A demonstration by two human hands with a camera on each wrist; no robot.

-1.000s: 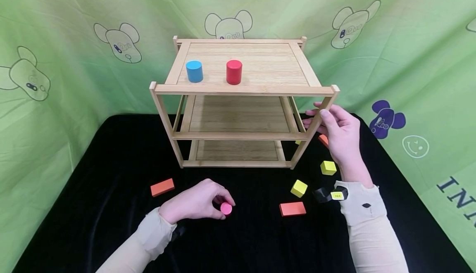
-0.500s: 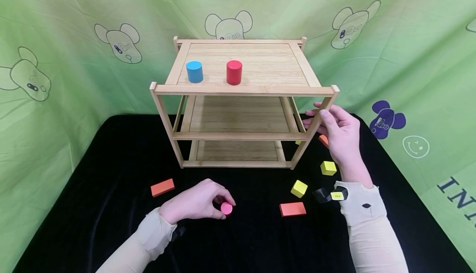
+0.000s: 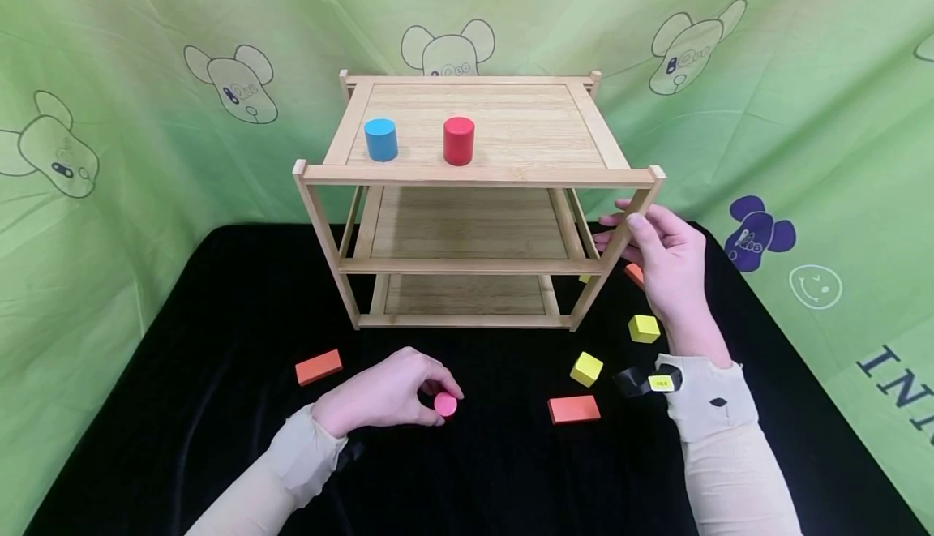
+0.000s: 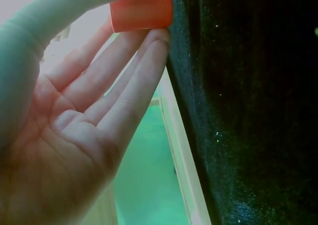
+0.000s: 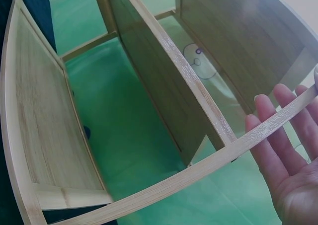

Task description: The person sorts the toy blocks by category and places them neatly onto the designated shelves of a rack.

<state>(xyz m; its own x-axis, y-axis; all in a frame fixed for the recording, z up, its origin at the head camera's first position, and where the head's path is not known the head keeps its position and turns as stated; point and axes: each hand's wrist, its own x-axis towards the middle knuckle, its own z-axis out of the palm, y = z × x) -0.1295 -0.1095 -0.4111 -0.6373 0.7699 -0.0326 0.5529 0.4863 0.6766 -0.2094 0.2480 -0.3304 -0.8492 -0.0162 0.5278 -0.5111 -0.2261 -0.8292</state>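
My left hand (image 3: 394, 394) pinches a small red cylinder block (image 3: 446, 405) between thumb and fingers, low over the black cloth. In the left wrist view the red cylinder (image 4: 141, 9) shows at the top, by the fingertips. A three-tier wooden shelf rack (image 3: 467, 177) stands in front of me. My right hand (image 3: 674, 264) holds its front right post, thumb in front and fingers behind. The right wrist view shows those fingers of the right hand (image 5: 293, 160) behind the post (image 5: 198, 166). On the top tier stand a blue cylinder (image 3: 381, 140) and a taller red cylinder (image 3: 458, 142).
Orange rectangular blocks lie on the black cloth (image 3: 219, 439): one on the left (image 3: 318, 367), one at front right (image 3: 574, 409), another partly hidden behind my right hand. Yellow cubes (image 3: 587, 369) lie right of the rack. A green printed curtain (image 3: 292, 17) hangs behind.
My left hand and the red cylinder in it have shifted very slightly away from me. My right hand, the rack and the other blocks stay put.
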